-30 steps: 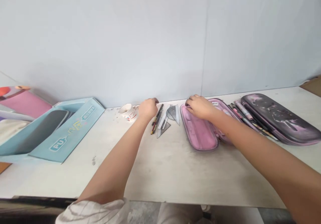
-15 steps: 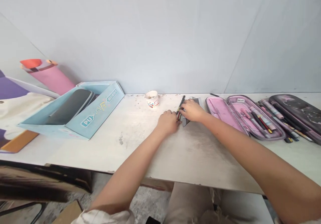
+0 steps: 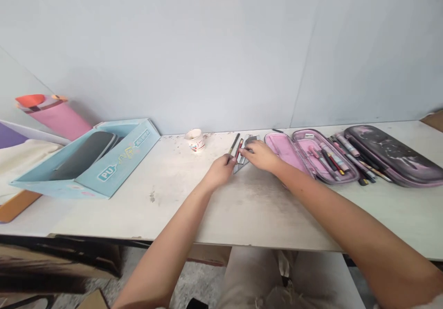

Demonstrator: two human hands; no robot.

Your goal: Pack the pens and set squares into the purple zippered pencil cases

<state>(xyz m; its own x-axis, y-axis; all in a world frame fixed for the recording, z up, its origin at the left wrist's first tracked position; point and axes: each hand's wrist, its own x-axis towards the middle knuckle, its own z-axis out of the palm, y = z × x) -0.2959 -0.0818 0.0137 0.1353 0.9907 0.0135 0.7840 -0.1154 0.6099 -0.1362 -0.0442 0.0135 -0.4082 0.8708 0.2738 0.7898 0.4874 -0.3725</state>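
1. The two pens [image 3: 238,150], one dark and one with a red barrel, lie tilted side by side near the far edge of the table [image 3: 155,216], just beside a see-through triangle ruler [image 3: 240,167].
2. The fingers of the left hand [image 3: 218,171] are together, with their tips at the lower ends of the pens. I can't tell whether they are clamped on them.
3. The fingers of the right hand [image 3: 260,156] are also together, stretched over the ruler toward the pens. They rest there with no clear grip.
4. The step in hand looks like handling the pens over the ruler. Any lift from here would call for the fingers to close firmly around the thin barrels.
5. Half a second ago the hands almost met over the pens; now a small gap shows between them.
6. Farther right lie an open pink pencil case [image 3: 282,148] and a dark pencil case [image 3: 391,154]. Farther left stand a small paper cup [image 3: 194,139] and a blue box [image 3: 117,175].
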